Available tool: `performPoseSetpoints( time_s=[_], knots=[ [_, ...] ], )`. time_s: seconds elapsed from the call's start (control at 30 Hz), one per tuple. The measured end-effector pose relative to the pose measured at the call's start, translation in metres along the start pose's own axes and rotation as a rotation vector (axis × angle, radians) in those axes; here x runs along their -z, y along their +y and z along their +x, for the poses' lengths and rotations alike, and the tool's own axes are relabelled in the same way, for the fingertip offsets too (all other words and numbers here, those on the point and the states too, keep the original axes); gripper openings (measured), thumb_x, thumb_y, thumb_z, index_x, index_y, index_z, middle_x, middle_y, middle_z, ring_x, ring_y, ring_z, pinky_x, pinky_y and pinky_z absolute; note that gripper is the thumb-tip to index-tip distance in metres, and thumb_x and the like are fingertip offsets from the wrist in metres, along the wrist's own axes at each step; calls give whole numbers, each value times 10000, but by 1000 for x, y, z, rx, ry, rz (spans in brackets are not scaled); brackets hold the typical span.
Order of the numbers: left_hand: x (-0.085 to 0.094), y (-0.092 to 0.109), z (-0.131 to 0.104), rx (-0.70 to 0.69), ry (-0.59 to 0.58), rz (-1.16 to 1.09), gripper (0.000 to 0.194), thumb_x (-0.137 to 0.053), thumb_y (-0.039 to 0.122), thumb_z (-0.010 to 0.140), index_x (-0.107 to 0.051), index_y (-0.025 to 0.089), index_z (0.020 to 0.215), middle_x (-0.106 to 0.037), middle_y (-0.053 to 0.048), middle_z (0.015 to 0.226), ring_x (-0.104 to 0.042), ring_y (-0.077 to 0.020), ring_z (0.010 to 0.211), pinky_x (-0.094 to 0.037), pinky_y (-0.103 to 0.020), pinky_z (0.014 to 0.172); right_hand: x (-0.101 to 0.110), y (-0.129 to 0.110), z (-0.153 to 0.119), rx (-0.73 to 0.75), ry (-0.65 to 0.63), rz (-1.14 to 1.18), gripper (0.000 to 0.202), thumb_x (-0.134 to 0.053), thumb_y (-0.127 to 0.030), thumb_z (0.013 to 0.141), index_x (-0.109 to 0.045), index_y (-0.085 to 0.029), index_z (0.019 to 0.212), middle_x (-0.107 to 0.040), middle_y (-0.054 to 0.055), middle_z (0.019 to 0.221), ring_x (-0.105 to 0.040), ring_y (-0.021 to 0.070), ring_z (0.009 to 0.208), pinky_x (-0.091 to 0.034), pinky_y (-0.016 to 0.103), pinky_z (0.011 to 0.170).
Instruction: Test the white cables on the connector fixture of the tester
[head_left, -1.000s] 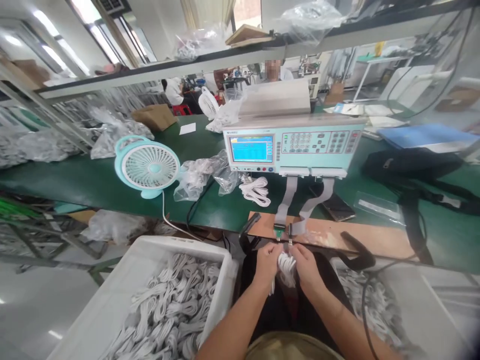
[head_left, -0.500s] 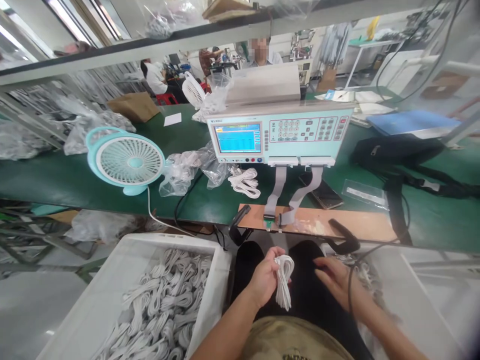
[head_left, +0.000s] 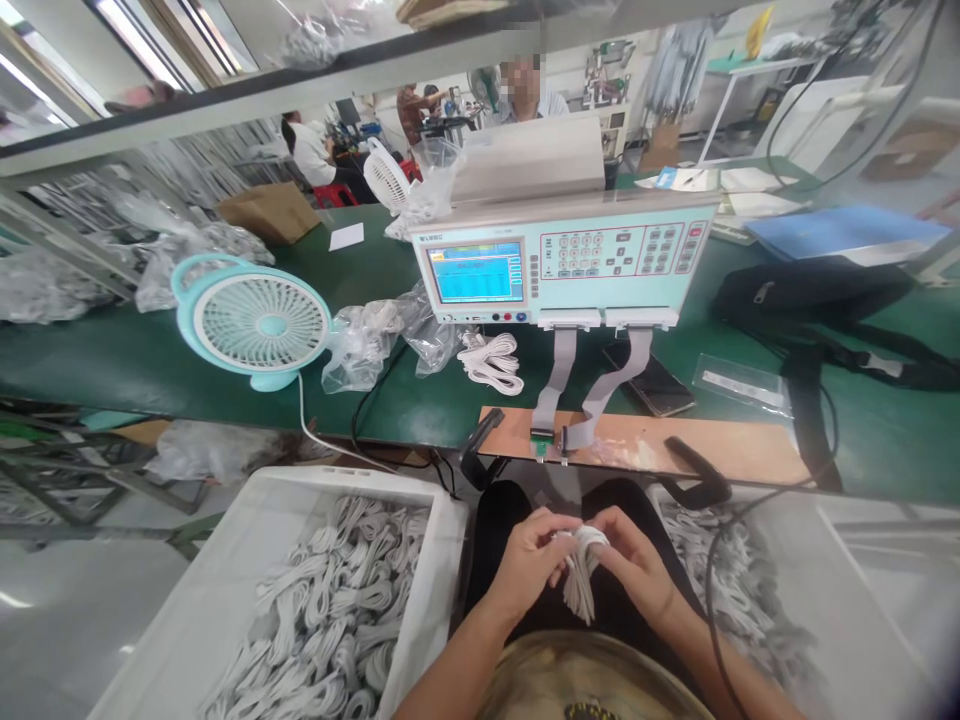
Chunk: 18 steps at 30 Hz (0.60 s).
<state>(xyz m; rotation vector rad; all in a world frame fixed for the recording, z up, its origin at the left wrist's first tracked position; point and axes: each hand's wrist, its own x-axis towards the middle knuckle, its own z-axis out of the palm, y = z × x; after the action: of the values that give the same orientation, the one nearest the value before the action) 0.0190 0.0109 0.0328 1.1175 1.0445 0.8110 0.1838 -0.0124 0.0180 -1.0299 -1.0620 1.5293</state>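
Observation:
A folded bundle of white cable (head_left: 580,585) hangs between my two hands, above my lap. My left hand (head_left: 534,560) pinches its upper left side, and my right hand (head_left: 632,562) grips its upper right side. Beyond them, on the bench edge, a copper-coloured board (head_left: 675,450) carries a small green connector piece (head_left: 541,448). Grey ribbon cables (head_left: 556,385) run from there up to a tester (head_left: 562,265) with a lit blue screen. Another white cable bundle (head_left: 491,362) lies on the green bench in front of the tester.
At the left stands a white bin (head_left: 442,560) of cable bundles; another bin (head_left: 817,540) is at the right. Black clamps (head_left: 480,450) hold the board. A fan (head_left: 262,320), a phone (head_left: 658,385) and a black bag (head_left: 787,300) lie on the bench. A person (head_left: 521,95) sits behind the tester.
My right hand has moved left and taken hold of the bundle, which only my left hand held before. The picture on the tester screen has changed. The view has shifted slightly.

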Motion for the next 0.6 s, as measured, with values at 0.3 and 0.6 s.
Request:
performPoseSetpoints(
  time_s=[0.3,0.6],
  knots=[
    [9,33,-5,-190,-240,234,156,-619,190,740,-714,193,864,-573,-48,836,-528,-120,651,-417,-223,578,-3,5,15,-380,-111,266,325,-665,-475,713,-588,-161,688,-496,-14,612,-440,122,545,-347,227,525],
    [23,58,6,-335,-381,319,277,-499,102,779,-700,209,936,-626,-89,943,-562,-189,844,-422,-280,748,0,-10,27,-327,-455,4,427,-628,-563,720,-624,-137,733,-464,-18,600,-375,108,541,-304,222,536]
  ],
)
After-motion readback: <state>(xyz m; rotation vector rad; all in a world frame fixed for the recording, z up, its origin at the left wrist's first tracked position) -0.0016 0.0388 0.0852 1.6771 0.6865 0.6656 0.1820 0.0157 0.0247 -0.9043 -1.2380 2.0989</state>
